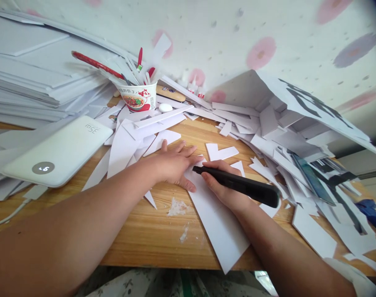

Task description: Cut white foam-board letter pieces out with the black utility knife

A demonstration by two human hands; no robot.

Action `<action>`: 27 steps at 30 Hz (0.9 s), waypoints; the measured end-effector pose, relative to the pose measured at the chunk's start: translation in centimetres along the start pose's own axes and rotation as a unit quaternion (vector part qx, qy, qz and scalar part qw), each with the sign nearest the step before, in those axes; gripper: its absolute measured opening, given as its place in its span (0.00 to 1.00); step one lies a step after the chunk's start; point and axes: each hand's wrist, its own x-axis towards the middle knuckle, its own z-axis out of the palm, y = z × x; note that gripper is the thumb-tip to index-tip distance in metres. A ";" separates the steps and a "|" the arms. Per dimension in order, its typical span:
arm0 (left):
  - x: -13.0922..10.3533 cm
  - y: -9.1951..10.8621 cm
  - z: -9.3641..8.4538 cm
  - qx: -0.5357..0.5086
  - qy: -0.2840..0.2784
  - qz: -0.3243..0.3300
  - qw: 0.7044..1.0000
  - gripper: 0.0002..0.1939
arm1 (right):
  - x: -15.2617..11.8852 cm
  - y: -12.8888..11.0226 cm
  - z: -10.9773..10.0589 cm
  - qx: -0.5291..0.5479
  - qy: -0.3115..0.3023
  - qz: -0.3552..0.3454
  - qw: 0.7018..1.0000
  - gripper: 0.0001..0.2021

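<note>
While the left hand [175, 165] lay palm down with its fingers spread apart, the right hand [222, 183] had its fingers clamped around a black cutter [248, 187]. The cutter was above the far end of a long white strip [220, 231], near the middle of the desk [138, 243]. Its long axis ran crosswise and slightly aslant: the narrow tip pointed left, toward the left hand, and a little away from the person, while the broad rounded butt stuck out to the right, past the right hand, and somewhat nearer the person. Whether the tip touched the strip could not be told.

The strip had its own long axis at a steep angle to the cutter, running from beside the left hand's thumb toward the near edge of the desk and drifting right, where it ended in a point. The right forearm crossed close by its right side.

Just beyond the right hand was an angular white offcut [220, 152] shaped like a wide V. On the left, a white power bank [61, 152] lay aslant with a cable [10, 218] plugged in, in front of a stack of white boards [30, 88]. A printed paper tub [141, 99] holding sticks and red-ended items stood farther back, and scraps [268, 146] were heaped on the right.
</note>
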 end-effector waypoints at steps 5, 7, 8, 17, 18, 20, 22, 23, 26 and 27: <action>0.0 0.1 -0.1 0.001 -0.005 -0.002 1.000 0.53 | 0.1 0.2 0.1 -0.005 -0.016 -0.007 1.000 0.09; 0.0 0.1 -0.2 0.001 -0.010 -0.007 1.000 0.53 | -0.1 0.3 0.0 -0.017 -0.025 -0.023 0.999 0.08; 0.0 0.2 -0.2 0.002 -0.013 -0.008 1.000 0.53 | -0.2 0.4 -0.1 -0.025 -0.030 -0.029 0.999 0.08; 0.6 -0.2 0.2 0.017 -0.018 -0.002 1.000 0.54 | -2.5 0.1 -2.0 -0.056 -0.064 -0.036 0.996 0.07; 0.7 -0.3 0.3 0.019 -0.016 0.000 1.000 0.54 | -2.9 0.0 -2.2 -0.060 -0.063 -0.032 0.996 0.08; 0.8 -0.4 0.4 0.021 -0.014 0.000 1.000 0.55 | -3.7 -0.2 -2.6 -0.059 -0.060 -0.030 0.996 0.08; 0.8 -0.4 0.4 0.023 -0.011 -0.001 1.000 0.56 | -4.5 -0.3 -2.9 -0.057 -0.059 -0.028 0.996 0.07; 0.8 -0.4 0.4 0.023 -0.012 -0.002 1.000 0.56 | -4.9 -0.4 -3.0 -0.061 -0.055 -0.025 0.996 0.07; 0.7 -0.3 0.3 0.028 -0.016 -0.007 0.999 0.56 | -5.8 -0.5 -3.5 -0.084 -0.049 -0.016 0.995 0.08; 0.7 -0.3 0.2 0.030 -0.017 -0.009 0.999 0.56 | -6.0 -0.6 -3.6 -0.090 -0.052 -0.015 0.995 0.08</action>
